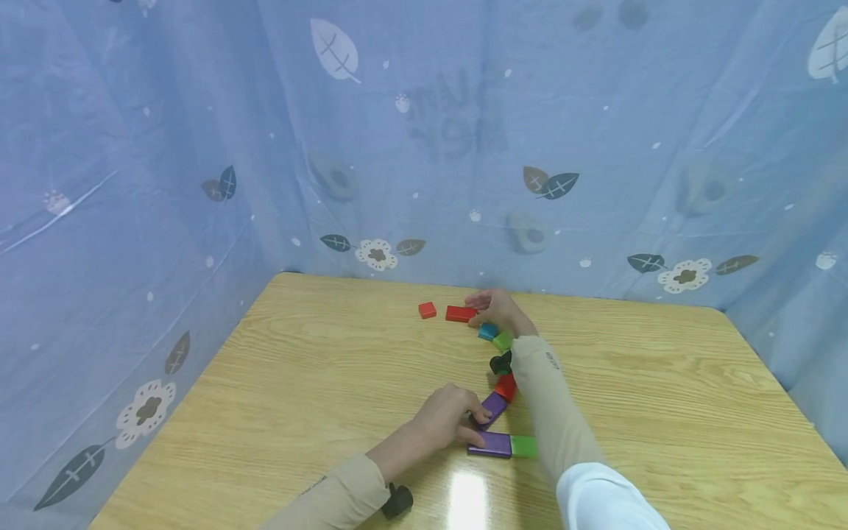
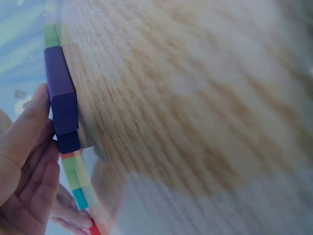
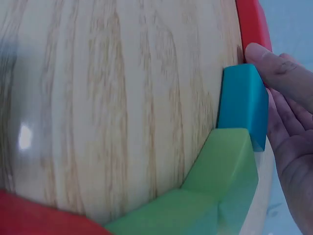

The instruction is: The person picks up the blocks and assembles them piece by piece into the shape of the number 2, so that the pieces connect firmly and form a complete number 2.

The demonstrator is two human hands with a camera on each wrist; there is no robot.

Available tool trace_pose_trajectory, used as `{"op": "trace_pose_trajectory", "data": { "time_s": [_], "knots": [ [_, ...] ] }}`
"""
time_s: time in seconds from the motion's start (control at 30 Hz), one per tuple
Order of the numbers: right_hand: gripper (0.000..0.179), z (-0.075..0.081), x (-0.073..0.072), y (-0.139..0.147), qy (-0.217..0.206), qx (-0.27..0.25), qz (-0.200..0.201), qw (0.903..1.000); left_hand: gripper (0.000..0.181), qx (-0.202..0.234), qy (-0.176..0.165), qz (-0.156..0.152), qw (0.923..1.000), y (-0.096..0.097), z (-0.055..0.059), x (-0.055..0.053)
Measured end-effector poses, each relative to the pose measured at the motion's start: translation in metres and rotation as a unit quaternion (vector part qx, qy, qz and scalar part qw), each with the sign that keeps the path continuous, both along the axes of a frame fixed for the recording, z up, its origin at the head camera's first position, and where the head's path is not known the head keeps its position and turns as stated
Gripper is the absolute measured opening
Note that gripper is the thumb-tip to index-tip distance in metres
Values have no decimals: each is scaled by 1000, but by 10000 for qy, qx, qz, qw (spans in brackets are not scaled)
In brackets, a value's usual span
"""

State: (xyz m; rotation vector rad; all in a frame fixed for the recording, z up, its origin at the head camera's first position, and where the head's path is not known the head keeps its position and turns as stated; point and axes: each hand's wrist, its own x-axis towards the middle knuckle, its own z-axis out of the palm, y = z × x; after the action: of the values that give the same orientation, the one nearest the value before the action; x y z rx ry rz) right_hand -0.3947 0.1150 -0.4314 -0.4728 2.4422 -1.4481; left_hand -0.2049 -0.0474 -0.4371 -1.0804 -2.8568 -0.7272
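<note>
Wooden-looking blocks lie end to end in a curve on the table. My left hand (image 1: 440, 419) is at its near end, thumb on the near purple block (image 1: 492, 444) and a fingertip at the angled purple block (image 1: 492, 409). In the left wrist view its thumb lies along the purple block (image 2: 61, 81), fingers extended. At the far end my right hand (image 1: 500, 313) pinches the right end of a long red block (image 1: 458, 314), thumb on the near side, other fingers behind. In the right wrist view that thumb is where the red block (image 3: 253, 24) meets the blue block (image 3: 239, 100).
Left of the long red block lies a small red block (image 1: 427, 310). Green blocks (image 1: 502, 341) and another red block (image 1: 506, 386) continue the curve; a green block (image 1: 523, 447) adjoins the near purple one. A patterned blue curtain (image 1: 424, 147) stands behind the table (image 1: 318, 353).
</note>
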Motion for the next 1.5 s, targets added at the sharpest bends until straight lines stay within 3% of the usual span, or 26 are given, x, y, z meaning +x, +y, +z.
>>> {"op": "trace_pose_trajectory", "data": {
  "time_s": [0.23, 0.4, 0.7, 0.97, 1.1, 1.3, 1.5],
  "knots": [
    [37, 2, -1, 1, 92, 191, -209, 9996, 33, -27, 23, -31, 10000, 2, 0, -1],
    [35, 8, 1, -2, 381, 350, -191, 9985, 33, -42, 40, 2, 10000, 1, 1, -1],
    [31, 17, 6, -2, 713, 243, -202, 9970, 34, -59, -96, 52, 9999, 0, 0, 0],
    [31, 14, 16, 10, 1023, 312, -1255, 9863, 34, 7, -94, 32, 10000, 0, 0, 0],
    [30, 10, 19, 15, 1111, 314, -1493, 9820, 34, 0, -92, 42, 9999, -1, 0, 0],
    [32, 9, 25, 16, 1074, 126, -1349, 9849, 34, 20, -156, 69, 9999, -2, 0, 1],
    [30, 13, 32, 16, 1454, 286, -867, 9851, 34, 93, -126, 39, 9999, -1, 0, 0]
  ]
}}
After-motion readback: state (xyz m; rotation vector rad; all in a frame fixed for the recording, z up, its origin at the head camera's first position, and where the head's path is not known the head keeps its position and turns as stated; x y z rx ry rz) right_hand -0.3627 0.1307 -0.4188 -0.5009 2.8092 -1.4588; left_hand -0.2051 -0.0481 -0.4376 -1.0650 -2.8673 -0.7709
